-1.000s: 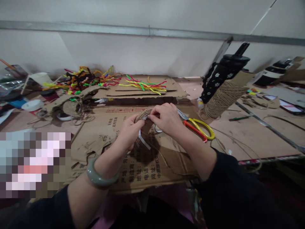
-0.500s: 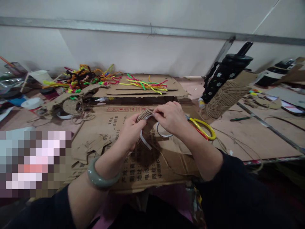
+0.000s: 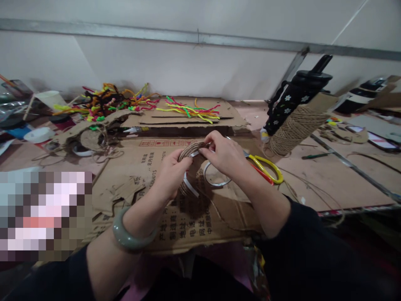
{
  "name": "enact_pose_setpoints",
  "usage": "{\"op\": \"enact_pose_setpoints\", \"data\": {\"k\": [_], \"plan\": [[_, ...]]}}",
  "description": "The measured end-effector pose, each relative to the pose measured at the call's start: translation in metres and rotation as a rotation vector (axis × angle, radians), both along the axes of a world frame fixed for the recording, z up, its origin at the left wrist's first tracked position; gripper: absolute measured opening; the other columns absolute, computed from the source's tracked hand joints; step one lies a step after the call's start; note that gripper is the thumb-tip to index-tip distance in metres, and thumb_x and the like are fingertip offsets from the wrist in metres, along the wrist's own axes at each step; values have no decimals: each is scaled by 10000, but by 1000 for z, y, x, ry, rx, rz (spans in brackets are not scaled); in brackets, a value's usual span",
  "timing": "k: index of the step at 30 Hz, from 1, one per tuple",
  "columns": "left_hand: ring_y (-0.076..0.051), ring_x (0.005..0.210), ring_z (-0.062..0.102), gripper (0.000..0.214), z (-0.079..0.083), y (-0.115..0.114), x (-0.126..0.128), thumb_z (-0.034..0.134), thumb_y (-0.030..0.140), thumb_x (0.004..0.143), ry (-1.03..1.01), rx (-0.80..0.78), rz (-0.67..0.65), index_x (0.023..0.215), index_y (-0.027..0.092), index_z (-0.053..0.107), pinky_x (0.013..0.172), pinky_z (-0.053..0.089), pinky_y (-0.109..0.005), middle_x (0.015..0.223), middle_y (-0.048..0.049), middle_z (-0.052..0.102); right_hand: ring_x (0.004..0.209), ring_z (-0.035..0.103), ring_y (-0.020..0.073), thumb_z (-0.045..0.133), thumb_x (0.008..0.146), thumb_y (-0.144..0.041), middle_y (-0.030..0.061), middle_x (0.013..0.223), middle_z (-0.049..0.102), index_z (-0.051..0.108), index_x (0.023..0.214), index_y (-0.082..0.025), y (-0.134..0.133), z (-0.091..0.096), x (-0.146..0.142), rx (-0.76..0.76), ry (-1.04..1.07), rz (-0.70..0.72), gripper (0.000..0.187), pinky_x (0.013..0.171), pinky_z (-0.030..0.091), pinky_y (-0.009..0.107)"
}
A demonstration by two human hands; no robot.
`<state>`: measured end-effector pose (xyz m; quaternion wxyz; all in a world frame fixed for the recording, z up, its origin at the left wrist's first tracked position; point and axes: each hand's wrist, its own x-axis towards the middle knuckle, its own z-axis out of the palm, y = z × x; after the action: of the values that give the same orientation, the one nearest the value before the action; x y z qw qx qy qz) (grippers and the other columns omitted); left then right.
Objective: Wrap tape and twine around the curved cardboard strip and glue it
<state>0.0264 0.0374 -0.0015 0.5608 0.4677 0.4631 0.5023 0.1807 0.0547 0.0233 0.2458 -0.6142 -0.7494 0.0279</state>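
Observation:
My left hand (image 3: pixel 171 173) is closed on a twine-wrapped ring (image 3: pixel 191 149) and holds it upright over the flattened cardboard (image 3: pixel 175 217). A jade-green bangle (image 3: pixel 130 238) sits on that wrist. My right hand (image 3: pixel 224 156) pinches the ring's top edge at the right. A white strip (image 3: pixel 191 186) hangs loose from the ring under my left thumb. A loop of white tape backing (image 3: pixel 214 179) curls below my right hand. Yellow-and-red scissors (image 3: pixel 266 167) lie just right of my right hand.
A big spool of jute twine (image 3: pixel 296 127) leans against a black flowered bottle (image 3: pixel 293 98) at the right. Coloured pipe cleaners (image 3: pixel 191 110) and another tangled heap of pipe cleaners (image 3: pixel 103 102) lie at the back. A glue tube (image 3: pixel 136 130), tape rolls (image 3: pixel 39 134), a phone (image 3: pixel 380 140) and cardboard scraps lie around.
My right hand has slid right along the ring's top and the white backing loop has drawn out longer below it. The left hand keeps its hold.

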Motion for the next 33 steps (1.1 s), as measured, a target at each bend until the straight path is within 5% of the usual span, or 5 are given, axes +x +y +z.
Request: {"op": "enact_pose_setpoints", "data": {"k": [7,14,33], "plan": [[-96,522,500,134,6,-2,1,635,189,628,-70,-49,6,758,160,649,497,363,-196,609,30,592,787,592,194,589,868,-337,35,920,656,597,998,-214,2,-3,2,90,-8,47,180,608,325,287],[-105,514,523,163,7,0,0,643,193,603,-68,-77,11,759,149,646,475,365,-199,600,20,605,728,570,178,566,899,-300,35,822,659,615,863,-201,-1,-5,0,145,-41,81,116,615,314,288],[-95,534,525,164,6,0,0,627,171,608,-63,-44,-2,766,141,659,496,392,-192,629,18,629,719,565,168,518,909,-293,28,788,680,637,835,-195,-4,6,2,1,5,97,171,627,302,281]]}}
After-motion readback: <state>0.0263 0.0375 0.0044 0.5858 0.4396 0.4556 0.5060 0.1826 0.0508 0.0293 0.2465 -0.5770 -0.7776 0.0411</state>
